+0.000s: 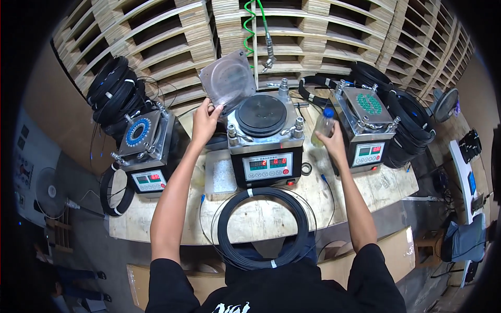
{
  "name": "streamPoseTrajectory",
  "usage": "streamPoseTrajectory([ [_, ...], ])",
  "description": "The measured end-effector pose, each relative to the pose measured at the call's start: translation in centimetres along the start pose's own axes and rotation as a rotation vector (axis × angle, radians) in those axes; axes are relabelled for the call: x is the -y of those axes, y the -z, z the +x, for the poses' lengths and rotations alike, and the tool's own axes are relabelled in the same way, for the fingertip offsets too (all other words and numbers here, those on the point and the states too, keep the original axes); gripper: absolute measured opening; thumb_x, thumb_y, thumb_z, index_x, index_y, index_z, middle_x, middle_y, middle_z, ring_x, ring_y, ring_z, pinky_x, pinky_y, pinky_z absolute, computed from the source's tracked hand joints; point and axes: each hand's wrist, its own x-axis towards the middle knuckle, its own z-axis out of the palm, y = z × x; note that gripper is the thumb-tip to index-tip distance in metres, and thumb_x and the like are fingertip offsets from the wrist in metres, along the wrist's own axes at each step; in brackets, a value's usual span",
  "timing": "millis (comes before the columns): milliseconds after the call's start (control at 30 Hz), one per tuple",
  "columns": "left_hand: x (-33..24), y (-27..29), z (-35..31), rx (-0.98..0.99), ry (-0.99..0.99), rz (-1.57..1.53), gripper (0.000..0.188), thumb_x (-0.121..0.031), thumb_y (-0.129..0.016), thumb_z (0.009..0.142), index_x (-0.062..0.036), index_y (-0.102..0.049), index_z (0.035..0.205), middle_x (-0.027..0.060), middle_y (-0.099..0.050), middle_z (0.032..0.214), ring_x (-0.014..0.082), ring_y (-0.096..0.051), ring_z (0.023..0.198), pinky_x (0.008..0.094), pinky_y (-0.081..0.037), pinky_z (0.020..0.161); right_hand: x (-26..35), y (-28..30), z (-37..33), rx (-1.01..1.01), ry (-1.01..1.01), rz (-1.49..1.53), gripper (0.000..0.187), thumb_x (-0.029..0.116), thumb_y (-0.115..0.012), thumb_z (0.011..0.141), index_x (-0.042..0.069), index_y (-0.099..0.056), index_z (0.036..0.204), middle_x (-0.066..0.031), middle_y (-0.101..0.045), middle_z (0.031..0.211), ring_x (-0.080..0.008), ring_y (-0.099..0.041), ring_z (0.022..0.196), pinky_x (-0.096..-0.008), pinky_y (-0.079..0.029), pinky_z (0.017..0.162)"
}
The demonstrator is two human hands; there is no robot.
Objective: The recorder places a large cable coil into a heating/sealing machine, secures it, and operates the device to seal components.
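My left hand (206, 121) grips the lower edge of a square, semi-clear plate (227, 78), which is tilted up behind the middle machine. That machine, a bench polisher (267, 161) by its look, has a bare round black pad (261, 113) on top. To its right, my right hand (333, 140) is wrapped round a clear plastic bottle (324, 123) with a blue cap and some pale liquid. A large coil of black cable (225, 229) with white ties lies at the table's front edge, between my forearms.
Similar machines stand at the left (143, 156) and right (368, 130), topped with blue and green connector rings. Piles of black cable coils (112, 94) flank the wooden table (156, 219). A white tray (220, 172) sits beside the middle machine. A green air hose (265, 31) hangs before stacked pallets.
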Motion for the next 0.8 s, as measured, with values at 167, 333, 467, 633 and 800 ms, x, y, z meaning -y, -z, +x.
streamPoseTrajectory([
  [167,-1.1,0.3,-0.3,-0.007,-0.011,0.045,0.019,-0.012,-0.068,0.094,0.0023,-0.061,0.106,0.0121,-0.069,0.074,0.0106,-0.055,0.065,0.0316,-0.047,0.064,-5.8,-0.4,-3.7,-0.019,-0.127,-0.290,0.064,0.017,-0.085,0.077,0.001,-0.048,0.126,-0.0187,-0.065,0.117,-0.0280,-0.065,0.111,-0.0382,-0.049,0.097],
  [333,-1.3,0.0,-0.3,0.005,0.007,0.006,0.020,-0.010,-0.068,0.094,0.0026,-0.060,0.107,0.0106,-0.067,0.071,0.0096,-0.053,0.064,0.0296,-0.045,0.062,-7.0,-1.0,-4.9,-0.057,-0.129,-0.243,0.074,0.021,-0.086,0.077,0.003,-0.043,0.135,-0.0228,-0.062,0.126,-0.0350,-0.062,0.118,-0.0416,-0.048,0.099],
  [467,0.4,-0.5,0.1,0.017,-0.008,-0.132,0.021,-0.011,-0.067,0.095,0.0030,-0.059,0.109,0.0123,-0.072,0.083,0.0106,-0.061,0.072,0.0296,-0.048,0.067,-5.6,0.1,-4.1,-0.112,-0.005,-0.289,0.086,0.029,-0.082,0.084,0.006,-0.034,0.152,-0.0220,-0.061,0.129,-0.0338,-0.060,0.121,-0.0411,-0.046,0.102],
  [633,1.0,0.8,0.0,0.111,0.053,-0.194,0.022,-0.015,-0.066,0.098,0.0031,-0.059,0.107,0.0099,-0.071,0.086,0.0100,-0.062,0.075,0.0281,-0.051,0.065,10.2,-0.1,2.2,-0.133,0.211,-0.172,0.028,0.018,-0.065,0.098,0.002,-0.067,0.122,-0.0111,-0.071,0.101,-0.0159,-0.065,0.088,-0.0300,-0.052,0.080],
  [800,1.6,0.8,0.8,0.160,0.031,-0.148,0.031,-0.016,-0.069,0.096,0.0036,-0.061,0.118,0.0119,-0.072,0.090,0.0150,-0.070,0.076,0.0304,-0.056,0.068,20.9,-8.0,12.6,0.368,0.235,0.115,0.028,0.020,-0.054,0.107,0.001,-0.068,0.122,0.0033,-0.054,0.069,-0.0036,-0.043,0.054,-0.0216,-0.034,0.048],
])
